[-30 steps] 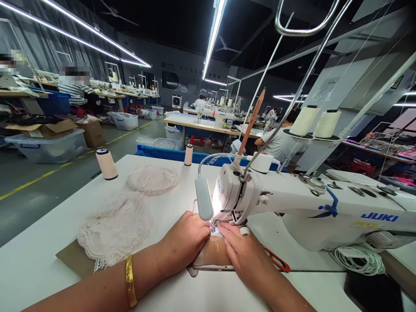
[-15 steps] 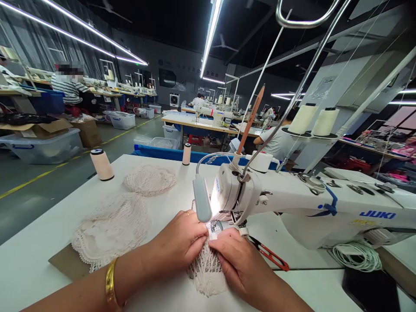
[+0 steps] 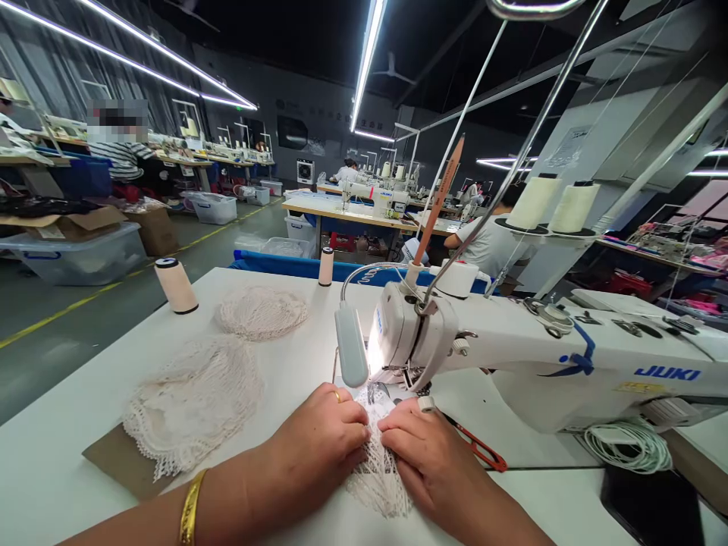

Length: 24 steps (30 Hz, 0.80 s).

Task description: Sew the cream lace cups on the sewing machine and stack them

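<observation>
A piece of cream lace (image 3: 380, 485) runs from the needle area of the white sewing machine (image 3: 512, 334) down toward me. My left hand (image 3: 324, 436) grips its left edge with closed fingers, just below the lit presser foot. On the opposite edge, my right hand (image 3: 424, 447) pinches the lace between thumb and fingers. The grey lamp (image 3: 351, 345) hangs above and lights the fabric. Two more cream lace pieces, a nearer one (image 3: 193, 402) and a farther one (image 3: 262, 311), lie to the left. My hands partly cover the lace.
Red-handled thread snips (image 3: 483, 451) lie right of my right hand. A dark phone-like slab (image 3: 651, 504) and coiled white cable (image 3: 629, 447) are at the right. Thread cones (image 3: 176, 286) stand at the table's far side. A brown card (image 3: 122, 462) sits under the nearer lace.
Both hands have drawn slightly toward me, away from the needle, and a little apart. More of the lace shows between them, and its lower end has shifted right.
</observation>
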Motion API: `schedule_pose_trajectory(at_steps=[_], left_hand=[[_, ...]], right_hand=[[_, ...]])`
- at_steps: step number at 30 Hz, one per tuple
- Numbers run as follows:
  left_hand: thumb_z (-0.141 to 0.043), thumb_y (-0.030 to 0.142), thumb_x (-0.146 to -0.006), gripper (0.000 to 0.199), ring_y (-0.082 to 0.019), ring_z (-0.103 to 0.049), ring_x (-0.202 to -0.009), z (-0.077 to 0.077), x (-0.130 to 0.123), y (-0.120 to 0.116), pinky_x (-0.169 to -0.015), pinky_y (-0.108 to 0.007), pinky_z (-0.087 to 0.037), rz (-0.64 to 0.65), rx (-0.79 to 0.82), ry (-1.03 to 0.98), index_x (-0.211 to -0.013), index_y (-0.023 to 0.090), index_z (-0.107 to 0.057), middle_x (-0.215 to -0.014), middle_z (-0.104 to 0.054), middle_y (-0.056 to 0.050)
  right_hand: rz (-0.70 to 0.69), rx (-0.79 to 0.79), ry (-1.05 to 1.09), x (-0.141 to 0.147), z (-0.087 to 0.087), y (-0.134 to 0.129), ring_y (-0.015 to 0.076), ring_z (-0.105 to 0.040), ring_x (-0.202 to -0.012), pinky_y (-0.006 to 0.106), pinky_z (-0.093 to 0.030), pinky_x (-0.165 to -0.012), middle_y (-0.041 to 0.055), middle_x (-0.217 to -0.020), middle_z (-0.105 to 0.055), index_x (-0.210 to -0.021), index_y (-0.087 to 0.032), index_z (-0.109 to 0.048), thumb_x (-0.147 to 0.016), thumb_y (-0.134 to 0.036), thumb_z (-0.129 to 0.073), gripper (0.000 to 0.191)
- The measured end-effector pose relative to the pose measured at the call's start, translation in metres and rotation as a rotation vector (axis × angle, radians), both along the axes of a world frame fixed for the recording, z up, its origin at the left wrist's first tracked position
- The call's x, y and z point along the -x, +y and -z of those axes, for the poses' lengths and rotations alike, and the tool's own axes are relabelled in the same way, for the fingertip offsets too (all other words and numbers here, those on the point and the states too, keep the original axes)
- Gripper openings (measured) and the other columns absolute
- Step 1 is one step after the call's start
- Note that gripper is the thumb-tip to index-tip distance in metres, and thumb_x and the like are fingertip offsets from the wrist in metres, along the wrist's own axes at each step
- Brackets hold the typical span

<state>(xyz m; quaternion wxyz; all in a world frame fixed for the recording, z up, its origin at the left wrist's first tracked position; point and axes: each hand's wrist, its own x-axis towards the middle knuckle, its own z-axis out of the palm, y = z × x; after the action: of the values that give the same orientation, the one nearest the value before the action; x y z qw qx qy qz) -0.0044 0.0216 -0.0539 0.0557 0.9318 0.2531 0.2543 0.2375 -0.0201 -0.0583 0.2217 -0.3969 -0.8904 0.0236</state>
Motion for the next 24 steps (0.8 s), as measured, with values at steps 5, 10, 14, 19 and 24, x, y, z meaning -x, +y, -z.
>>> schedule_pose_trajectory(at_steps=[5, 10, 14, 19, 24], left_hand=[[-0.064, 0.012, -0.098, 0.016, -0.02, -0.065, -0.084, -0.003, 0.0, 0.003, -0.074, -0.037, -0.042, -0.014, 0.009, 0.014, -0.085, 0.021, -0.069, -0.093, -0.077, 0.0], [-0.063, 0.011, -0.1, 0.017, -0.021, -0.068, -0.088, -0.007, 0.002, 0.006, -0.08, -0.037, -0.045, -0.019, 0.044, 0.034, -0.087, 0.02, -0.07, -0.096, -0.078, 0.0], [-0.064, 0.01, -0.1, 0.017, -0.022, -0.07, -0.092, -0.008, 0.003, 0.012, -0.085, -0.038, -0.046, -0.064, 0.04, 0.067, -0.09, 0.021, -0.073, -0.099, -0.078, -0.001], [-0.062, 0.005, -0.097, 0.022, -0.023, -0.07, -0.094, -0.005, 0.004, 0.016, -0.084, -0.037, -0.047, -0.062, -0.005, 0.043, -0.097, 0.023, -0.075, -0.106, -0.078, -0.002], [-0.066, 0.0, -0.083, 0.025, -0.021, -0.067, -0.086, -0.004, 0.003, 0.004, -0.08, -0.036, -0.044, 0.121, -0.027, 0.014, -0.093, 0.023, -0.071, -0.099, -0.077, -0.002]], right_hand=[[0.022, 0.012, -0.008, 0.001, 0.0, 0.002, 0.0228, -0.066, -0.09, 0.035, -0.052, -0.08, 0.0032, -0.103, -0.075, -0.104, -0.027, -0.069, -0.094, 0.001, -0.053, 0.034], [0.035, -0.013, -0.017, 0.003, 0.001, 0.006, 0.0237, -0.067, -0.09, 0.035, -0.052, -0.079, 0.0038, -0.103, -0.075, -0.108, -0.027, -0.068, -0.091, 0.003, -0.052, 0.038], [0.065, -0.011, -0.015, 0.005, 0.003, 0.009, 0.0258, -0.068, -0.096, 0.036, -0.054, -0.08, 0.0045, -0.103, -0.076, -0.103, -0.026, -0.068, -0.088, 0.004, -0.051, 0.038], [0.081, -0.011, 0.014, 0.005, 0.003, 0.011, 0.0281, -0.068, -0.104, 0.04, -0.056, -0.085, 0.0063, -0.111, -0.077, -0.101, -0.025, -0.068, -0.087, 0.003, -0.05, 0.036], [-0.024, -0.032, 0.06, 0.002, 0.0, 0.004, 0.0253, -0.067, -0.096, 0.038, -0.053, -0.081, 0.0049, -0.109, -0.077, -0.113, -0.024, -0.068, -0.092, 0.003, -0.049, 0.04]])
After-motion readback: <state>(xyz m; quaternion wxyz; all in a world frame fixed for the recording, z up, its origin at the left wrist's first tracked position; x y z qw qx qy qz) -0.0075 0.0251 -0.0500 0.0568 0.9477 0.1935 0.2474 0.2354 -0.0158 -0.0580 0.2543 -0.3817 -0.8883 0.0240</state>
